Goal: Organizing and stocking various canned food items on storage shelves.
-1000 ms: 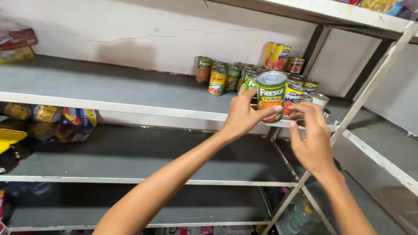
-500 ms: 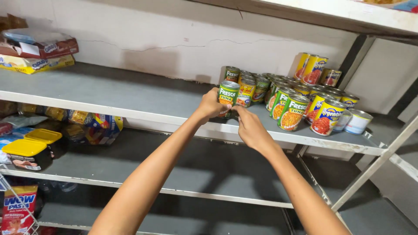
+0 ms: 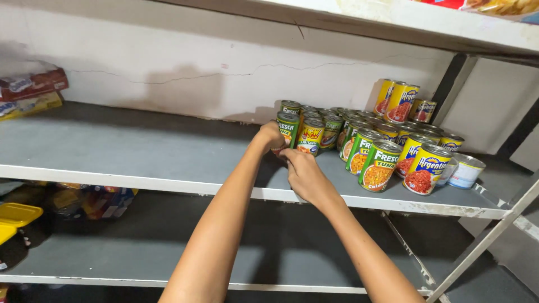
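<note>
**Both hands on green can, middle shelf**

Left hand [image 3: 269, 136] at frame centre, fingers wrapped around left side of green-labelled can [image 3: 288, 130]. Right hand [image 3: 303, 174] just below and right of it, fingers curled toward can's base; exact contact hidden by knuckles. Can upright, standing at left front corner of can cluster, just beside a yellow-labelled can [image 3: 310, 137]. Grey shelf [image 3: 140, 151] bare across left half of frame. More green cans [image 3: 380, 166] in rows running right of centre; red-and-yellow can [image 3: 425, 170] and a low white tin [image 3: 466, 171] at right end. Tall yellow cans [image 3: 401, 103] at back, against white cracked wall [image 3: 168, 62]. Boxed packets [image 3: 31, 92] at far upper left. Yellow container [image 3: 17, 216] on lower shelf, lower left of frame.
</note>
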